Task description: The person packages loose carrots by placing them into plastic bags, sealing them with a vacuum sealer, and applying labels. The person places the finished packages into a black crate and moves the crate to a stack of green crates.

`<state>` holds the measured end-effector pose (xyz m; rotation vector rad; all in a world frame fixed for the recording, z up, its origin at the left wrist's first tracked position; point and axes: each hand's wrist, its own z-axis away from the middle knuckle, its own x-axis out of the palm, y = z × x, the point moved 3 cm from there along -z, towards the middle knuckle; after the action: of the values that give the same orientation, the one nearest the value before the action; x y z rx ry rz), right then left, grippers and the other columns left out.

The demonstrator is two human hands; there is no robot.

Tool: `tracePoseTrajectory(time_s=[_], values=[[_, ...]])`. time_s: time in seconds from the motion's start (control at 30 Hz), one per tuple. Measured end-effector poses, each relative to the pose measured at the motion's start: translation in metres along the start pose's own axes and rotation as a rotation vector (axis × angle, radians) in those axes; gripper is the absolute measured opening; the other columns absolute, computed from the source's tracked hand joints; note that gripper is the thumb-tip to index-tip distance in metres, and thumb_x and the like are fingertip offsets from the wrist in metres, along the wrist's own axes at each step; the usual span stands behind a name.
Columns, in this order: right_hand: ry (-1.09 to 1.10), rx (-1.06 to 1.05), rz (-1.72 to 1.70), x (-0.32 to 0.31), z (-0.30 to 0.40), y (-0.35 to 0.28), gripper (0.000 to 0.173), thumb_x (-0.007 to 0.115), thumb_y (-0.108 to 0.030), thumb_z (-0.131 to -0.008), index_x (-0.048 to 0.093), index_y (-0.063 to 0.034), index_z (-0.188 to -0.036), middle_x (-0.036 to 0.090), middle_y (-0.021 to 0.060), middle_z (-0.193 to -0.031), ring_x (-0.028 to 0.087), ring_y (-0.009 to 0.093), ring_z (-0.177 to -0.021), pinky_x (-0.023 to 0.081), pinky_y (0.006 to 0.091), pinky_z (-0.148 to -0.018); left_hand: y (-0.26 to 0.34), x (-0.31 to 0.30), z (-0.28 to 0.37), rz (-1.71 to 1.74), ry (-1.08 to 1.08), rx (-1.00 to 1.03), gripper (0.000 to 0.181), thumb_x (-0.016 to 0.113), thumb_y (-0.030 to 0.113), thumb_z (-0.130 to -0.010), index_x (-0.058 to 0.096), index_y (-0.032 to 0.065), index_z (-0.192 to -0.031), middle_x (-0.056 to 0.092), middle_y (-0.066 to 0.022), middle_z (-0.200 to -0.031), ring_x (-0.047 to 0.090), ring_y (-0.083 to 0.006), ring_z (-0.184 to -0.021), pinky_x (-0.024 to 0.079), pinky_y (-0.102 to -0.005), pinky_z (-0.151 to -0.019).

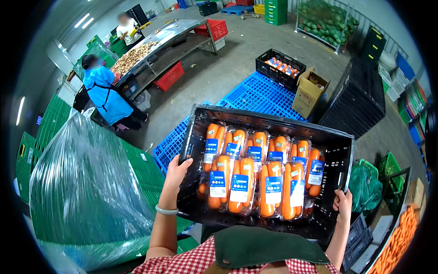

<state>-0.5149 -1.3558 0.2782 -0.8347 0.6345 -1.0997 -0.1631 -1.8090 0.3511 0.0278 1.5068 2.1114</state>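
Observation:
A black plastic crate is held up in front of my body, tilted a little. My left hand grips its left side wall at the handle, a pale bangle on that wrist. On the opposite side, my right hand is closed on the crate's right handle. Inside lie several clear plastic packs of carrots in two rows, with blue and white labels. The crate's walls hide some of my fingers.
Blue plastic pallets lie ahead, bearing another black crate of packed carrots and a cardboard box. Film-wrapped green crates stand left, black stacked crates right. Two people are by a metal table. Loose carrots lie lower right.

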Motion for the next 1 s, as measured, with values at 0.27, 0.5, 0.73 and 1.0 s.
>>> tracePoseTrajectory(time_s=[0.27, 0.5, 0.73, 1.0], values=[[-0.006, -0.055, 0.036, 0.009, -0.007, -0.011, 0.014, 0.062, -0.008, -0.086, 0.048, -0.0091, -0.089, 0.037, -0.0061, -0.054, 0.033, 0.003, -0.038, 0.023, 0.0215, -0.034, -0.020, -0.005, 0.003, -0.095, 0.041, -0.024, 0.010, 0.065, 0.016, -0.089, 0.059, 0.0094, -0.093, 0.042, 0.0087, -0.063, 0.038, -0.0023, -0.051, 0.028, -0.0211, -0.045], [0.040, -0.036, 0.115, -0.009, 0.024, -0.016, 0.014, 0.065, -0.016, -0.084, 0.056, -0.0086, -0.091, 0.045, -0.0054, -0.056, 0.037, 0.005, -0.040, 0.025, 0.0241, -0.037, -0.021, -0.018, -0.002, -0.024, -0.075, -0.061, 0.011, 0.063, 0.016, -0.091, 0.055, 0.0097, -0.087, 0.044, 0.0055, -0.064, 0.038, -0.0054, -0.049, 0.030, -0.0229, -0.044], [0.141, -0.186, 0.242, -0.026, 0.036, -0.014, 0.032, 0.069, -0.024, -0.079, 0.061, 0.0028, -0.094, 0.067, 0.0177, -0.083, 0.065, 0.025, -0.081, 0.049, 0.0348, -0.077, 0.003, -0.016, 0.011, -0.036, -0.055, -0.019, 0.013, 0.065, 0.015, -0.090, 0.054, 0.0103, -0.087, 0.045, 0.0051, -0.065, 0.040, -0.0063, -0.049, 0.030, -0.0230, -0.045], [0.101, -0.091, 0.333, -0.037, 0.038, -0.002, 0.042, 0.065, -0.033, -0.079, 0.061, 0.0036, -0.100, 0.067, 0.0238, -0.098, 0.065, 0.038, -0.095, 0.049, 0.0405, -0.084, 0.068, 0.003, 0.005, -0.186, -0.171, -0.086, 0.019, 0.056, 0.015, -0.094, 0.051, 0.0091, -0.076, 0.046, -0.0001, -0.063, 0.043, -0.0121, -0.052, 0.034, -0.0276, -0.047]])
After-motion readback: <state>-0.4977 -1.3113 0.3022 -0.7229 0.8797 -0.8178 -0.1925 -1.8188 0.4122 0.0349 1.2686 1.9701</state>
